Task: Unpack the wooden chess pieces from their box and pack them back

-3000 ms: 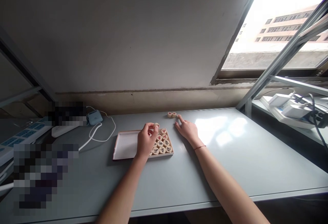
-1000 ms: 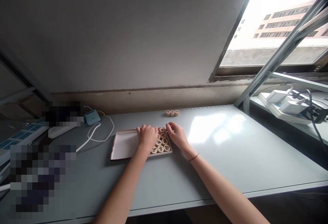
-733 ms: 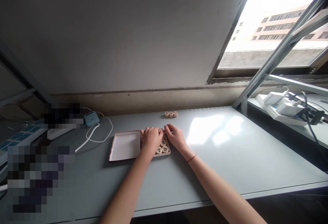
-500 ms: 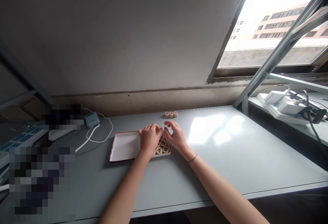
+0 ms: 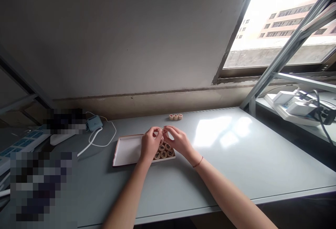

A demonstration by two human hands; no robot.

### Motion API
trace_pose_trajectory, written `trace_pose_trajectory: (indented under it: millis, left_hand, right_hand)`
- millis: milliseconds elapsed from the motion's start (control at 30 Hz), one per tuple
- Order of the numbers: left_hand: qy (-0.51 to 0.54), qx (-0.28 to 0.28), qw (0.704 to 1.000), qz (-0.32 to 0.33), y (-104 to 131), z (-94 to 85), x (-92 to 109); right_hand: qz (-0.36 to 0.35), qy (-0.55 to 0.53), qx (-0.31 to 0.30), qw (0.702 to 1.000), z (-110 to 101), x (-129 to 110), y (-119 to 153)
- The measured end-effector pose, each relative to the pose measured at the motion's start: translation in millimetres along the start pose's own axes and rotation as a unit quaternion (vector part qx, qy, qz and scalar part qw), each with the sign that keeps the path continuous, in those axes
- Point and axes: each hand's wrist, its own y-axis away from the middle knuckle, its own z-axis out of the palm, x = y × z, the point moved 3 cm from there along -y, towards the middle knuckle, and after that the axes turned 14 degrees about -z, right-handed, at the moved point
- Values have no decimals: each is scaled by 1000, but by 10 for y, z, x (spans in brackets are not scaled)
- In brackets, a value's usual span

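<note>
An open shallow box [image 5: 172, 156] stands in the middle of the table. Rows of round wooden Chinese chess pieces [image 5: 163, 154] with carved characters fill its right part. Over its back side, my left hand [image 5: 150, 143] pinches a chess piece, mostly hidden by the fingertips. Close against it, my right hand [image 5: 181, 141] is closed on another chess piece [image 5: 165, 130] with a red mark. The two hands' fingertips almost meet, and they cover the back of the box. The white-lined lid [image 5: 128, 149] lies open on the left, partly behind my left hand.
Three chess pieces [image 5: 175, 117] stand in a row near the grey table's [image 5: 223, 176] back edge. A blue charger [image 5: 94, 122] with white cables and a power strip [image 5: 23, 147] lie at the left. Metal frame posts rise on both sides; more plugs [image 5: 291, 105] sit at the right.
My right hand has moved left toward my left hand, and its fingers have closed on a piece. My left hand has shifted slightly left, showing more of the front pieces.
</note>
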Motion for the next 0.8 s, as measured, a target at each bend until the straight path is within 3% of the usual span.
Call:
trace_pose_trajectory:
  millis: [133,267,367,533,800]
  left_hand:
    - [44,39,998,7,-22,-106,-33]
    - [83,45,995,8,-84,-141,-143]
    - [96,51,994,-6,-112,-123,-200]
    - [113,21,992,-54,-95,-92,-202]
    - [103,8,993,-56,-55,-107,-152]
  right_hand:
    - [100,82,38,991,-180,401,89]
    - [228,152,4,962,-282,850,299]
    - [278,177,-35,943,-269,1041,409]
    - [263,184,-57,945,-207,1120,432]
    - [236,255,-86,934,-151,1145,452]
